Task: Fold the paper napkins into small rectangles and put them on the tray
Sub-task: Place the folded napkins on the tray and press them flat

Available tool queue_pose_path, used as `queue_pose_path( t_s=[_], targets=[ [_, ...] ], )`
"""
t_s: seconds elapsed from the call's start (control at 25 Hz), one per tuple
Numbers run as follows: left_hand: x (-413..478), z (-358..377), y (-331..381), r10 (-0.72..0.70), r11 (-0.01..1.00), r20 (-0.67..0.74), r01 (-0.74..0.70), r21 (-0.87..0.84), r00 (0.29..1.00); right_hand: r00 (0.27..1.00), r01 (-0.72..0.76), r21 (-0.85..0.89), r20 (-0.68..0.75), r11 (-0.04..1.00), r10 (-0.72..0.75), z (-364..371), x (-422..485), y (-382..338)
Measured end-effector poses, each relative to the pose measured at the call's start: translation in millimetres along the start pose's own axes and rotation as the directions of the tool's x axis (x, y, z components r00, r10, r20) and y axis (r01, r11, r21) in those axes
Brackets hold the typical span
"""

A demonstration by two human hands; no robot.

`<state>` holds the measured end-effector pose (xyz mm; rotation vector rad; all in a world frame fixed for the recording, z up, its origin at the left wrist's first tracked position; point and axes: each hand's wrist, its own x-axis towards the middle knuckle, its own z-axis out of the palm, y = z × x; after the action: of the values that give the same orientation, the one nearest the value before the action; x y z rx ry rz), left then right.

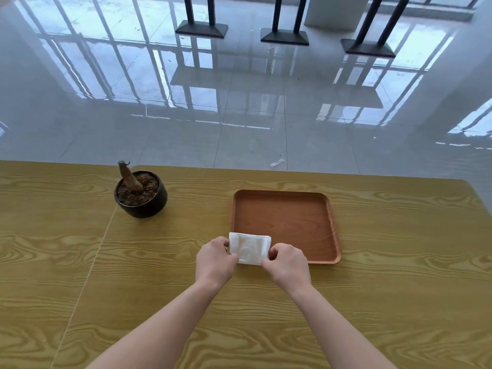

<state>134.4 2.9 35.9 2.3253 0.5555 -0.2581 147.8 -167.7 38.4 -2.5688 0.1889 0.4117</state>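
Two hands on one folded napkin: I see the left hand pinching its left edge and the right hand pinching its right edge, fingers curled onto the paper. It sits over the near-left corner of the tray; resting or just above, I can't tell. I judge it near weightless, soft and limp, with layers that could fan open or tear, so I'd grip through all layers at the side edges and lay it flat.
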Motion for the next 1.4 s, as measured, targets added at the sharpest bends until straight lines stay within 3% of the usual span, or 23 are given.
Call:
queue_pose_path(
  t_s=[0.56,0.64,0.72,0.84,1.0,1.12,1.4],
  targets=[
    [77,43,44,-0.102,0.994,-0.037,0.103,0.021,0.994,0.995,-0.007,-0.01,0.104,1.0,0.008,-8,108,21],
    [72,44,37,-0.043,0.997,-0.047,0.046,0.058,0.998,0.994,0.001,-0.016,0.108,1.0,0.0,-6,110,25],
    [64,44,28,0.121,0.974,-0.031,-0.113,0.198,0.992,0.997,0.042,0.035,0.06,0.999,-0.044,-6,106,34],
    [61,43,19,0.338,0.847,0.056,-0.33,0.416,0.939,0.971,0.241,-0.007,-0.006,0.971,-0.241,-3,97,47],
    [71,44,20,0.485,0.745,0.057,-0.447,0.495,0.872,0.925,0.376,-0.154,-0.005,0.914,-0.381,4,99,46],
    [78,46,21,0.552,0.68,0.044,-0.48,0.554,0.833,0.925,0.373,-0.16,-0.01,0.914,-0.379,8,105,43],
    [95,44,25,0.558,0.661,-0.007,-0.44,0.608,0.83,0.922,0.377,-0.187,-0.018,0.907,-0.387,6,127,33]
  ],
)
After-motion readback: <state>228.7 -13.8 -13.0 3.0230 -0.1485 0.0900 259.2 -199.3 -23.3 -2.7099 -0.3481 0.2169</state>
